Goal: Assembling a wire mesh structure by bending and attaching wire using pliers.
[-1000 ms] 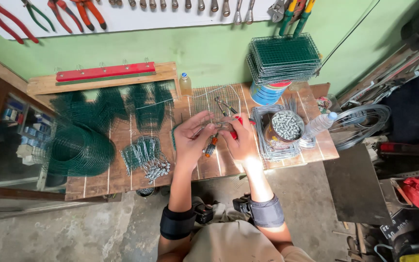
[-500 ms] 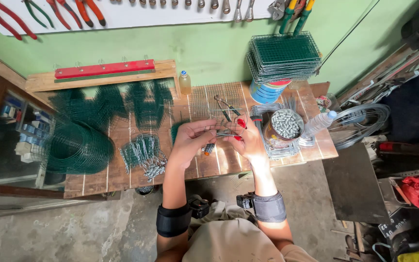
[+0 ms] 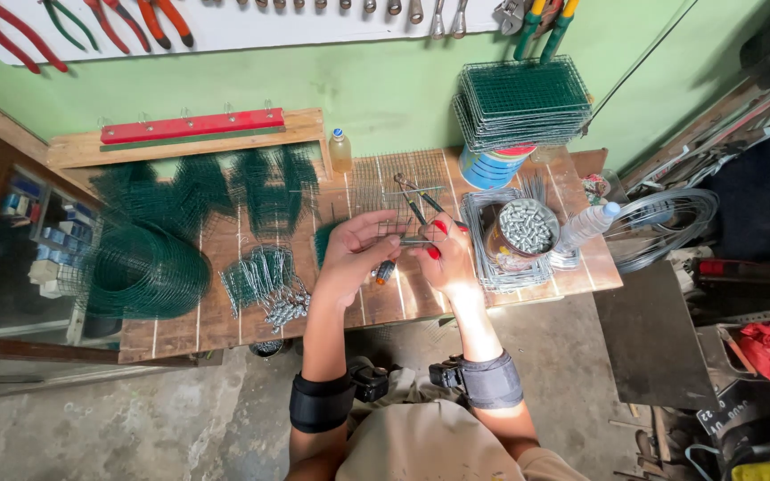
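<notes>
Centrally, your left hand (image 3: 356, 258) and right hand (image 3: 443, 254) pinch a small grey wire piece (image 3: 413, 241) between them over the wooden slatted table (image 3: 385, 307), an orange-tipped tool (image 3: 383, 273) beneath. Fitting step, apparently; next calls for steady fingertip alignment.

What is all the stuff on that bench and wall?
Pliers: several, red, green and orange handles, hung on wall.
Red bar: one, on wooden shelf at back.
Wire hoops: a pile, green, bench left.
Hooks: a bunch, grey, bench front.
Bottle: one, small, yellowish, back of bench.
Mesh panels: a stack, green, on a blue can.
Bowl of clips: one, silvery, bench right.
Water bottle: one, clear, lying right.
Wire coil: one, grey, far right.
Left hand, right hand: together over bench, holding small wire pieces.
</notes>
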